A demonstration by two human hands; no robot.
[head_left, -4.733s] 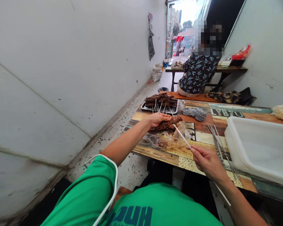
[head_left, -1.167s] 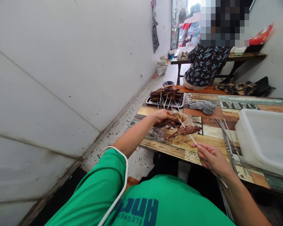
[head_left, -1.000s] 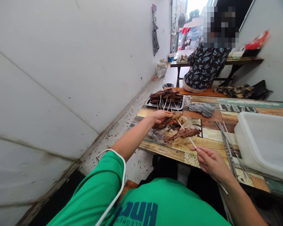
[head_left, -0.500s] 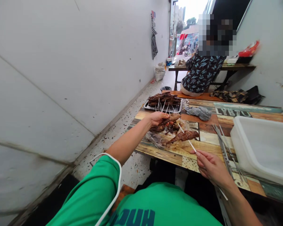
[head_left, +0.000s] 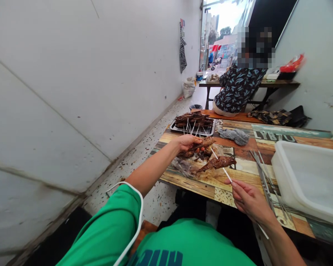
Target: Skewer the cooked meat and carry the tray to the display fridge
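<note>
My right hand [head_left: 245, 195] is closed around a long flat metal skewer [head_left: 226, 175], which slants up and to the left. One glossy dark brown piece of meat [head_left: 220, 162] is threaded on it. Near the skewer's tip, my left hand [head_left: 189, 142] grips another brown piece of meat [head_left: 208, 141]; whether the tip touches it I cannot tell. Under both hands, more dark meat lies on a crumpled clear plastic bag [head_left: 183, 166]. Just beyond my left hand, a metal tray [head_left: 176, 129] bears a heap of skewered meat [head_left: 192, 120].
Bare metal skewers [head_left: 263, 177] lie right of my right hand, beside a white plastic tub [head_left: 281, 177]. A grey cloth [head_left: 234, 136] rests on the patterned wooden table [head_left: 244, 162]. Beyond, a person [head_left: 238, 88] sits on a bench, back turned. A wall runs along the left.
My left hand and its meat have shifted slightly right. The threaded piece stays at about the same place on the skewer. The view has tilted up a little.
</note>
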